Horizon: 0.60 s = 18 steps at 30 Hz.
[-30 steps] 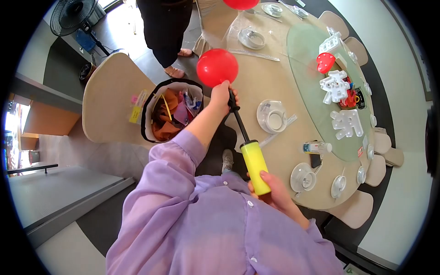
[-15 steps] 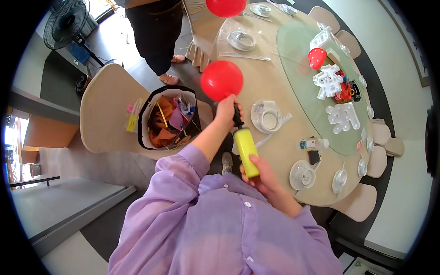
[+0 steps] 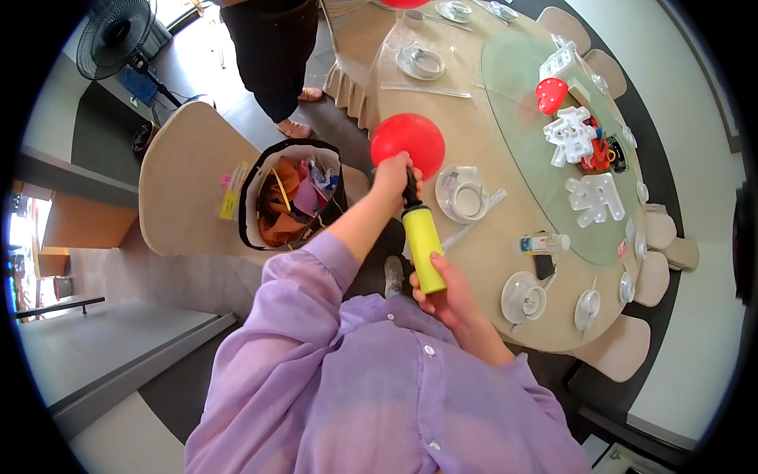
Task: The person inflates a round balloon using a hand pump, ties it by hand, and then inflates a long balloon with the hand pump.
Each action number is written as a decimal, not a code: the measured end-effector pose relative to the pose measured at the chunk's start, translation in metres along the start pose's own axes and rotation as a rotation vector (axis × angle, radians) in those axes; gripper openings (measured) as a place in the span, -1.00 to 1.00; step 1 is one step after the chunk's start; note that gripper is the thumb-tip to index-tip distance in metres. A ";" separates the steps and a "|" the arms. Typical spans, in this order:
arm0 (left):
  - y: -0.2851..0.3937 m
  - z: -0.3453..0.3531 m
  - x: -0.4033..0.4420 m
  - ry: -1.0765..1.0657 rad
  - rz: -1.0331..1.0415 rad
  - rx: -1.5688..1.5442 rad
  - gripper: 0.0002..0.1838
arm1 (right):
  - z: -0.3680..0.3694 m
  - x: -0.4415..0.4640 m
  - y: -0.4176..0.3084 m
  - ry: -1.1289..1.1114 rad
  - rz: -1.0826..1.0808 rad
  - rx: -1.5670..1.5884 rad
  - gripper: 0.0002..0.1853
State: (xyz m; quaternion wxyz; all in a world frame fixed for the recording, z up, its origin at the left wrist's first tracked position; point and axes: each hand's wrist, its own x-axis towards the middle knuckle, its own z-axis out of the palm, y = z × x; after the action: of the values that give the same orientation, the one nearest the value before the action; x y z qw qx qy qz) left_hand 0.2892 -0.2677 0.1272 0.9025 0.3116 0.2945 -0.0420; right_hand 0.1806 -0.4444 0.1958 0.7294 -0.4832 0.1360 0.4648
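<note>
A round red balloon (image 3: 410,136) sits at the black end of a yellow-green balloon pump (image 3: 423,246). My left hand (image 3: 392,180) is closed round the black end and the balloon's neck, which its fingers hide. Lower down, my right hand (image 3: 448,292) grips the bottom of the pump's barrel, thumb along its side. The pump slants in front of my chest, near the table's edge. Just right of the balloon, a wrapped dish set (image 3: 462,194) lies on the table (image 3: 505,229).
An open bag (image 3: 292,197) of colourful materials stands on a chair (image 3: 185,186) to the left. White moulded pieces (image 3: 594,199) and a red dotted heart (image 3: 551,95) rest on the green glass turntable (image 3: 513,103). A bottle (image 3: 545,243) lies nearby. Another person (image 3: 272,59) stands beyond the bag.
The red balloon has shifted right and appears slightly larger. My left hand has moved a little right and down toward the pump's barrel. Another red balloon at the top has mostly left view.
</note>
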 end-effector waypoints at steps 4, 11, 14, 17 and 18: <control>0.031 -0.007 0.012 0.013 0.053 -0.098 -0.84 | 0.010 -0.062 -0.006 0.014 0.124 0.031 -0.64; -0.002 -0.006 0.005 0.027 0.008 -0.061 -0.86 | 0.006 0.005 -0.009 0.042 0.031 0.018 -0.63; 0.031 -0.020 0.022 0.022 0.028 -0.073 -0.88 | 0.017 -0.041 -0.007 0.032 0.085 -0.030 -0.59; 0.028 -0.013 0.019 0.008 0.073 -0.078 -0.84 | 0.016 -0.054 -0.011 0.059 0.152 -0.058 -0.53; 0.019 -0.009 0.014 0.022 0.049 -0.072 -0.83 | 0.008 -0.042 -0.008 0.021 0.124 -0.074 -0.54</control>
State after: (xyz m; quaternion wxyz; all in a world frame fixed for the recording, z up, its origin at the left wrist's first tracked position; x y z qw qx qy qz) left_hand 0.3017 -0.2458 0.1239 0.9105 0.2864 0.2982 -0.0060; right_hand 0.1629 -0.4611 0.2316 0.6793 -0.5054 0.1559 0.5087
